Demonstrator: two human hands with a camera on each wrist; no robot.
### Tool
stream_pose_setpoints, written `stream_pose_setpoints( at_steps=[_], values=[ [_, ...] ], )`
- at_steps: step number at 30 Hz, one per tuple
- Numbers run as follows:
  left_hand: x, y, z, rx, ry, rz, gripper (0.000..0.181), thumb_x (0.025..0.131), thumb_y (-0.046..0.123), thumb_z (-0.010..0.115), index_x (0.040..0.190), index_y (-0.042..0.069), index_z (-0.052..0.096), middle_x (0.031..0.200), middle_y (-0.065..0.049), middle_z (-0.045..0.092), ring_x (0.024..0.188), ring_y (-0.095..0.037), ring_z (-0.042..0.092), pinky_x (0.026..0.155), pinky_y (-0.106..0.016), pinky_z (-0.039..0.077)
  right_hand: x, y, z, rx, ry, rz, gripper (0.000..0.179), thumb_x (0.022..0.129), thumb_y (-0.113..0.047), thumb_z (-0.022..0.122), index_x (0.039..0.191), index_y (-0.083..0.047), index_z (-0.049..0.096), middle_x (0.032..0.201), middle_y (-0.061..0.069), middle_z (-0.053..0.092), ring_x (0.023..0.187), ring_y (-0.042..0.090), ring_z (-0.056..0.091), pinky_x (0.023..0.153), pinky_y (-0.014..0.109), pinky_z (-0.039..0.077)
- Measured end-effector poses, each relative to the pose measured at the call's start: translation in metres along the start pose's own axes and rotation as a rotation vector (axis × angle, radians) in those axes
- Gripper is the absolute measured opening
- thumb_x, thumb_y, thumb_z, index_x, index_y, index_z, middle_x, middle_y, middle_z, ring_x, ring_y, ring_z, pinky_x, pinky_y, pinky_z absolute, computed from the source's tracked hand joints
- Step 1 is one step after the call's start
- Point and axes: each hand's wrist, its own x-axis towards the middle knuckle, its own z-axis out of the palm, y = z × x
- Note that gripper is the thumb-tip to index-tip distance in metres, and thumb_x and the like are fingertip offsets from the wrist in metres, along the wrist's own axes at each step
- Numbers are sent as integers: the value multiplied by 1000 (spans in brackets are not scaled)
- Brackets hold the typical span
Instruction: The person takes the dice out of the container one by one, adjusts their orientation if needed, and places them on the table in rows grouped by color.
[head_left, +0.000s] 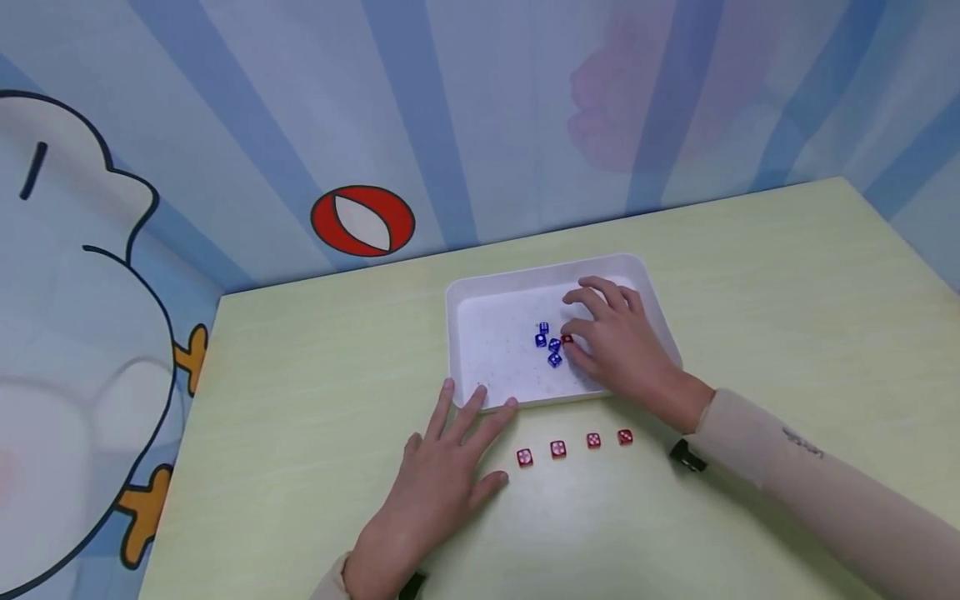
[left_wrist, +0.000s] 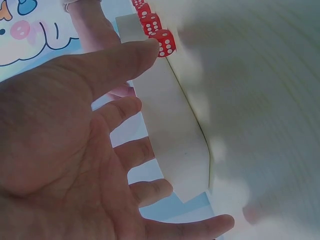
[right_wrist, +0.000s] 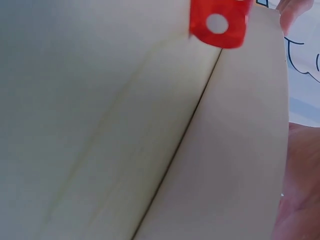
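Inside the white tray (head_left: 487, 283), my right hand (head_left: 618, 342) pinches a red die (head_left: 567, 339) between thumb and index finger, its other fingers raised and bent. Several blue dice (head_left: 554, 344) lie clustered just left of those fingertips. My left hand (head_left: 435, 483) is spread, with fingertips at the tray's front rim. In the left wrist view its palm (left_wrist: 60, 150) and straight fingers show beside the tray wall (left_wrist: 172, 120). A row of red dice (head_left: 558, 449) lies on the table in front of the tray, right of the left thumb.
The pale green table (head_left: 300, 400) extends on both sides of the tray and meets a blue striped wall (head_left: 510, 125) behind. Dark wrist straps (head_left: 687, 456) show under the sleeves. In the right wrist view a red die (right_wrist: 217, 22) stands close by the tray's outer wall (right_wrist: 235, 130).
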Motion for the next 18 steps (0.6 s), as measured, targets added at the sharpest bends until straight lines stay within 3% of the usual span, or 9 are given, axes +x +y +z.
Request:
stream_pose_setpoints(
  at_steps=[18],
  values=[
    [0,1,-1,3,-21,-16,75,98,35,77,164,33,41,170,-10,38,161,-46,17,91,-73,52,-1,1,0,18,-20,20,11,96,-14,77,103,-8,82,143,16,62,151,40,36,118,60,34]
  ],
)
